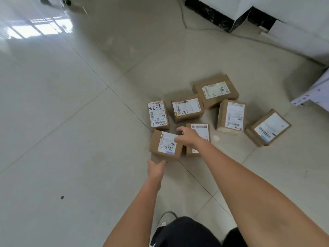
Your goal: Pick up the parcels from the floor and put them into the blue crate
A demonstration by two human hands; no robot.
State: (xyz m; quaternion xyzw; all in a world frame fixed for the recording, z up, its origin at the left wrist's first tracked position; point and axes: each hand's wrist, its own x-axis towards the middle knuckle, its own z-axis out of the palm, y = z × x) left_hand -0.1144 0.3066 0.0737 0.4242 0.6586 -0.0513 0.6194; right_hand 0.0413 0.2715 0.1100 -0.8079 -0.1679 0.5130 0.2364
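Observation:
Several brown cardboard parcels with white labels lie in a cluster on the tiled floor. The nearest parcel lies between my hands. My right hand hovers over its far right top corner with fingers spread, touching or nearly touching the label. My left hand is at the parcel's near edge, fingers apart, holding nothing. Right of it, a second parcel is partly hidden under my right wrist. Behind stand a parcel marked with a handwritten number and another parcel. No blue crate is in view.
Three more parcels lie to the right. A white wall base with black trim and a cable run along the back. A white shelf frame stands at the right edge. My shoe is below.

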